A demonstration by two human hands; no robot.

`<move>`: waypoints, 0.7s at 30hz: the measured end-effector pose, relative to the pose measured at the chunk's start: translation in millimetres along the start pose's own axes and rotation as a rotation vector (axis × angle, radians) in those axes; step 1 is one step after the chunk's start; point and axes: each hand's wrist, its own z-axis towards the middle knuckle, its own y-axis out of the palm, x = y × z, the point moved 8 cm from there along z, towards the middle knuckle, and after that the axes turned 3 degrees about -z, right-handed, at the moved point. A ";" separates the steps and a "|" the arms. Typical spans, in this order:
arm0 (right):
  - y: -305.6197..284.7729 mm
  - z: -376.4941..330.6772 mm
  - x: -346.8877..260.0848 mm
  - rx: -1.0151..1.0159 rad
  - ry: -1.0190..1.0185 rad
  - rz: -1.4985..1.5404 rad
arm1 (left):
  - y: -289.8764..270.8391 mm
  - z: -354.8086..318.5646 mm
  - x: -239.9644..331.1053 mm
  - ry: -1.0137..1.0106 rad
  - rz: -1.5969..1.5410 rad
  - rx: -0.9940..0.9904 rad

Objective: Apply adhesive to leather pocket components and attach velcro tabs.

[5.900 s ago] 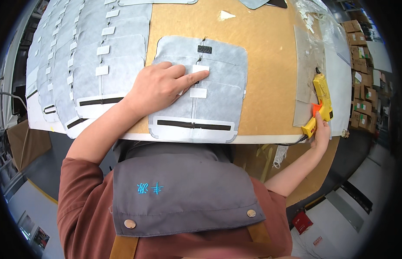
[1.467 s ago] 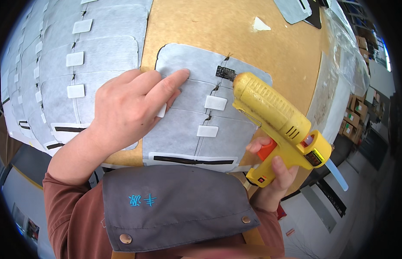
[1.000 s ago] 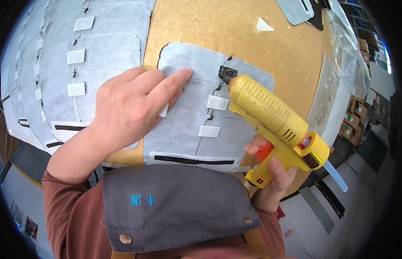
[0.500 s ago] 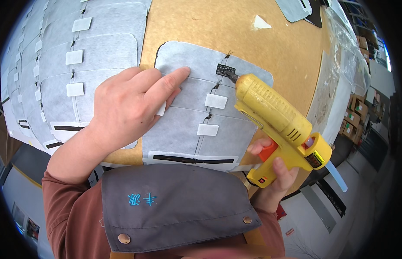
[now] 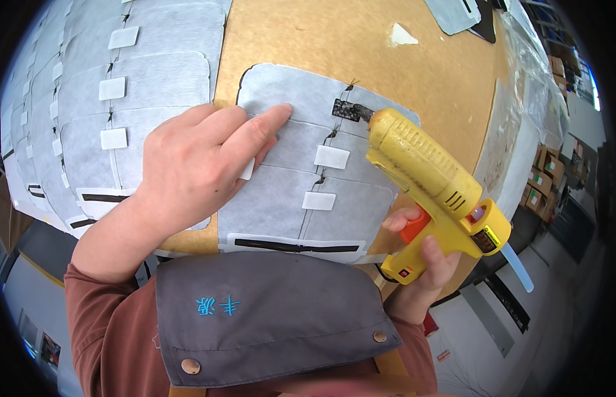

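A pale grey fabric panel (image 5: 275, 192) with stitched seams lies on the brown board. White rectangular patches (image 5: 331, 157) run in a row over its thin threads. At the row's upper end is a black speckled rectangle (image 5: 346, 110). My right hand (image 5: 435, 261) grips a yellow hot glue gun (image 5: 424, 159), a finger on its orange trigger. The gun's dark nozzle is at the rectangle's right end; a pale glue stick (image 5: 518, 268) sticks out behind. My left hand (image 5: 200, 149) rests on the panel's left part, index finger stretched out, other fingers curled round a small white patch (image 5: 247, 170), partly hidden.
Similar grey panels (image 5: 169, 79) with white patches overlap on the left. The brown board (image 5: 288, 33) carries a torn white scrap (image 5: 402, 34) and a grey piece (image 5: 453, 16) at the far right. Clear plastic sheeting (image 5: 533, 86) covers the right edge. Cardboard boxes (image 5: 543, 175) stand beyond.
The glue gun has shifted slightly right, its nozzle drawing toward the black rectangle's right end. My left hand has stayed nearly still.
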 end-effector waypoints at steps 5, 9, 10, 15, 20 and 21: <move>-5.0 -2.3 -1.5 0.013 -0.026 -0.013 | 0.7 -1.1 -0.7 0.006 0.002 0.007; -8.0 -4.7 0.4 0.016 -0.024 0.000 | 1.4 -1.0 -0.7 0.007 0.008 0.001; -8.3 -5.3 0.9 0.012 -0.021 0.006 | 1.1 -1.1 -0.6 0.008 0.008 0.000; -6.1 -8.9 0.6 0.022 0.004 0.003 | 1.1 -1.0 -0.2 0.002 0.015 -0.013; -3.4 -11.5 -0.8 0.077 0.024 -0.003 | 1.6 -1.4 0.1 0.007 0.014 -0.017; -2.4 -10.3 -0.7 0.082 0.022 0.001 | 1.7 -1.9 0.1 0.010 0.015 -0.013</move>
